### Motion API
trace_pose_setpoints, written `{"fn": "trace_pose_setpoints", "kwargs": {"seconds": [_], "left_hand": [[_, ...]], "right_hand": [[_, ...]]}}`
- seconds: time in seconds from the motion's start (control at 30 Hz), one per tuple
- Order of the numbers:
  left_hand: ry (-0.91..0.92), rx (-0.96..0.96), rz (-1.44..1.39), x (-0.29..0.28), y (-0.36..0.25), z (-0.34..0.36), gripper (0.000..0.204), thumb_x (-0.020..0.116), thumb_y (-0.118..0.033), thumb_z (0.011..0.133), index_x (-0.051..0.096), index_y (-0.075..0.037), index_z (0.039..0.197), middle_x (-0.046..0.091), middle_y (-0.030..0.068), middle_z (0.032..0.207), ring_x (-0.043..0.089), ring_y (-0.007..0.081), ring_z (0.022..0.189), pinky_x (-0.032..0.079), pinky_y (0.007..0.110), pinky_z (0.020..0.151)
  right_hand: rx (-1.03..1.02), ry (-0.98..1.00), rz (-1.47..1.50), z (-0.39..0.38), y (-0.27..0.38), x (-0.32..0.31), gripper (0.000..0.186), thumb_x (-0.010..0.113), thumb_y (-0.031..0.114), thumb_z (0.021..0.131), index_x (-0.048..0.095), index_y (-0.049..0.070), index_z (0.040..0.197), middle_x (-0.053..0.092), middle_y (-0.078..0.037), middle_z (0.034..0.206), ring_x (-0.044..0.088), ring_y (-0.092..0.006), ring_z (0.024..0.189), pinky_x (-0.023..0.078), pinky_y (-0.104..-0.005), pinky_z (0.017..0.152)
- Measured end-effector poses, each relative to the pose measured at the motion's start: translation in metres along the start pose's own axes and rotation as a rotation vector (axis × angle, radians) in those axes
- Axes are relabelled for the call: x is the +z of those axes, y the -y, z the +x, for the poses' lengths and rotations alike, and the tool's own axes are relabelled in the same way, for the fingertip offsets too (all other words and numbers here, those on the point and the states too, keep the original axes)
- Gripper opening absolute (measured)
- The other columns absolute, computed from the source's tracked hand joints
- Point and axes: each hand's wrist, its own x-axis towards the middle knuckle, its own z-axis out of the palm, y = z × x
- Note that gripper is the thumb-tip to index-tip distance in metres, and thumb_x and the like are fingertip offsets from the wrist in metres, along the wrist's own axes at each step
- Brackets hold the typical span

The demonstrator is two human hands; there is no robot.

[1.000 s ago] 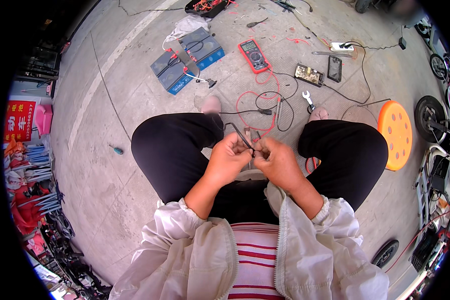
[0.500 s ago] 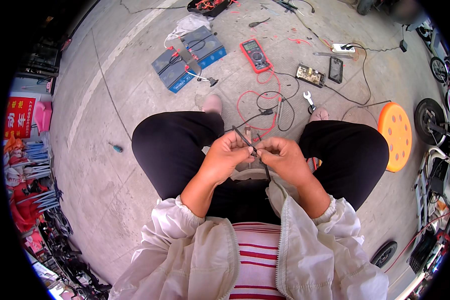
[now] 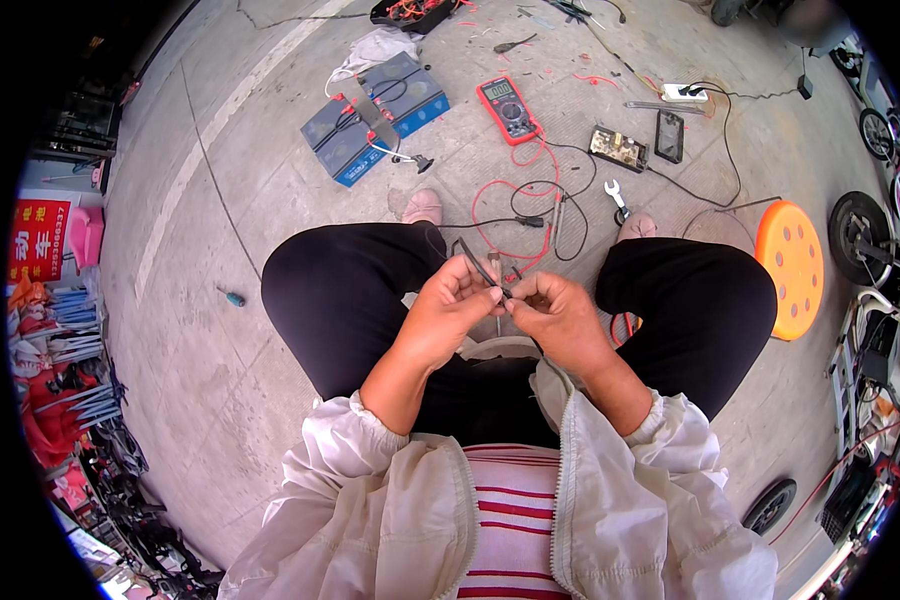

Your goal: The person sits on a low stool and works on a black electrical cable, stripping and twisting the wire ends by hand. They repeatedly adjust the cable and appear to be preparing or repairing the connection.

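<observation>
Between my knees, a thin black cable [image 3: 473, 258] is pinched in both hands, which are close together. My left hand [image 3: 448, 305] grips it with thumb and fingers, and a length of it arcs up above the knuckles. Thumb and forefinger of my right hand [image 3: 562, 315] are pressed together on the cable where the fingertips meet; that exact spot is mostly hidden. Beyond the hands, red and black test leads [image 3: 553, 215] lie in loops on the floor, joined to a red multimeter [image 3: 508, 108]. A black cable plug [image 3: 530, 222] rests among them.
Two blue batteries [image 3: 350, 145] wired together sit ahead on the left. Right of the multimeter are an exposed circuit board [image 3: 618, 148], a black frame-like cover [image 3: 669, 137], a wrench [image 3: 615, 195] and a white power strip [image 3: 685, 93]. An orange stool [image 3: 790, 270] stands at right, a screwdriver [image 3: 234, 298] lies left.
The cable has shifted in my fingers: its arc above my left hand sits further left, and the piece hanging below my right hand no longer shows. Both hands stay pinched together.
</observation>
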Motion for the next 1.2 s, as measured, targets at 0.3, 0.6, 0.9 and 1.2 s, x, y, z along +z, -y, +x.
{"fn": "trace_pose_setpoints", "kwargs": {"seconds": [0.3, 0.6, 0.9, 1.2], "left_hand": [[0.011, 0.027, -0.024, -0.003, -0.002, -0.001, 0.013, 0.058, 0.002, 0.091, 0.055, -0.008, 0.100, 0.060, 0.0018, 0.093, 0.061, 0.0115, 0.085, 0.052, 0.029, 0.080], [0.026, 0.107, 0.096, -0.002, -0.002, -0.002, 0.017, 0.058, 0.007, 0.089, 0.054, -0.007, 0.098, 0.060, 0.0007, 0.093, 0.057, 0.0078, 0.087, 0.045, 0.023, 0.080], [0.046, -0.012, 0.029, -0.004, 0.002, -0.004, 0.014, 0.058, 0.001, 0.091, 0.054, -0.009, 0.100, 0.059, 0.0004, 0.094, 0.058, 0.0101, 0.090, 0.050, 0.029, 0.085], [0.062, -0.083, -0.035, -0.014, 0.010, -0.006, 0.016, 0.056, 0.004, 0.090, 0.053, -0.009, 0.099, 0.059, 0.0024, 0.096, 0.059, 0.0126, 0.092, 0.051, 0.033, 0.088]], "right_hand": [[-0.003, 0.035, 0.049, -0.004, 0.009, 0.001, 0.008, 0.061, -0.002, 0.088, 0.062, 0.000, 0.096, 0.063, 0.001, 0.090, 0.056, -0.0036, 0.082, 0.047, -0.0212, 0.072], [0.038, 0.074, -0.056, -0.003, 0.011, -0.003, 0.011, 0.063, 0.000, 0.088, 0.064, -0.002, 0.099, 0.064, 0.001, 0.088, 0.056, -0.0035, 0.080, 0.046, -0.0199, 0.069], [-0.175, -0.047, -0.216, 0.001, -0.007, 0.003, 0.012, 0.070, 0.001, 0.076, 0.061, 0.001, 0.084, 0.064, -0.009, 0.078, 0.062, -0.0150, 0.069, 0.050, -0.0289, 0.067], [-0.291, -0.058, -0.435, -0.003, 0.000, 0.012, 0.020, 0.071, -0.001, 0.070, 0.053, 0.003, 0.077, 0.055, -0.013, 0.070, 0.056, -0.0306, 0.064, 0.044, -0.0404, 0.058]]}}
